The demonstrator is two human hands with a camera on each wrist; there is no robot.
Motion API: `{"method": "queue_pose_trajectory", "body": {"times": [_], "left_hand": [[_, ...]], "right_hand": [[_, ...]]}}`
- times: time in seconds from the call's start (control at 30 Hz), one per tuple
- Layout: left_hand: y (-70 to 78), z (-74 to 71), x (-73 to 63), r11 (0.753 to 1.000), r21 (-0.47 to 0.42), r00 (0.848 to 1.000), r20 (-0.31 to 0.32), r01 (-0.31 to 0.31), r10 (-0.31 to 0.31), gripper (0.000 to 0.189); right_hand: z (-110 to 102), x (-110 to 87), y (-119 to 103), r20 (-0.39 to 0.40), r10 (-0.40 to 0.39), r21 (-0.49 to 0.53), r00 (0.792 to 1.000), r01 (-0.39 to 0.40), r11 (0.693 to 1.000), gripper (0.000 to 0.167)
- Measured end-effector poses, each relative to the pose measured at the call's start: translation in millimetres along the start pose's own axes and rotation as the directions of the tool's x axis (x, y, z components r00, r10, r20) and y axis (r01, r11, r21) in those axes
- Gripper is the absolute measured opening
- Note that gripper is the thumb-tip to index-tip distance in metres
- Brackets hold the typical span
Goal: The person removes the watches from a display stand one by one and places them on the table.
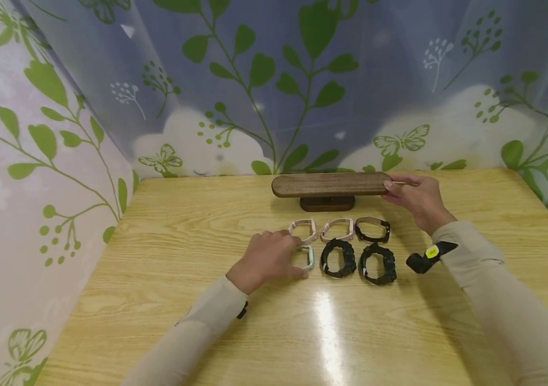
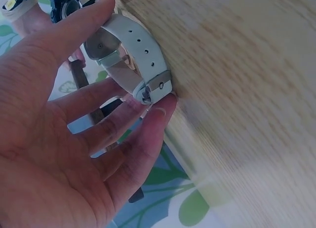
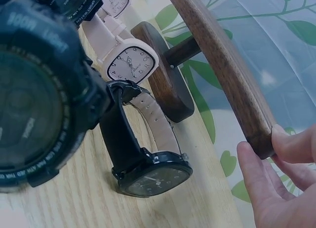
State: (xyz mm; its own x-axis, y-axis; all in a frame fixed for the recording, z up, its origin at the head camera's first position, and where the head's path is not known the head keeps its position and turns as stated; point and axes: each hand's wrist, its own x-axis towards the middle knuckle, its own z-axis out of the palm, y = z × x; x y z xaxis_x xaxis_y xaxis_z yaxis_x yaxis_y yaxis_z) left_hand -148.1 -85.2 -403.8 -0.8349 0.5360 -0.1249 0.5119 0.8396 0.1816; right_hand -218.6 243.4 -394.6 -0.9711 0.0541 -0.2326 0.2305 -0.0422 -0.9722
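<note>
My left hand [image 1: 269, 254] reaches round a mint-green wristwatch [image 1: 309, 257], thumb on its near side and fingers on its far side. In the left wrist view, fingertips meet the pale strap [image 2: 143, 50] by its buckle, and the thumb overlaps the watch case. With my right hand [image 1: 416, 198] I pinch the right end of the dark wooden bar of a T-shaped watch stand [image 1: 332, 185]. That bar carries no watch, and its base [image 3: 170, 90] rests on the table. Nearest the right hand lies a black watch with a slim strap [image 1: 372, 229].
Two pale pink watches [image 1: 337, 229] lie in the back row, left of the slim black one. Two chunky black sport watches [image 1: 338, 258] lie in the front row beside the mint one. Behind the wooden table [image 1: 158, 241] hangs a leaf-patterned curtain [image 1: 235, 123].
</note>
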Motion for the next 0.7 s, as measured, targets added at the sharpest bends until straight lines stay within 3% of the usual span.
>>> {"method": "queue_pose_trajectory", "body": {"times": [0.47, 0.7], "left_hand": [[-1.4, -2.3, -3.2, 1.000, -0.006, 1.000, -0.016, 0.012, -0.012, 0.067], [-2.6, -16.0, -20.2, 0.996, -0.065, 0.996, -0.065, 0.053, -0.057, 0.069]], "right_hand": [[-1, -0.7, 1, 0.002, -0.010, 0.044, 1.000, 0.010, 0.999, 0.058], [0, -3.4, -1, 0.017, -0.001, 0.001, 1.000, 0.001, 1.000, 0.061]]}}
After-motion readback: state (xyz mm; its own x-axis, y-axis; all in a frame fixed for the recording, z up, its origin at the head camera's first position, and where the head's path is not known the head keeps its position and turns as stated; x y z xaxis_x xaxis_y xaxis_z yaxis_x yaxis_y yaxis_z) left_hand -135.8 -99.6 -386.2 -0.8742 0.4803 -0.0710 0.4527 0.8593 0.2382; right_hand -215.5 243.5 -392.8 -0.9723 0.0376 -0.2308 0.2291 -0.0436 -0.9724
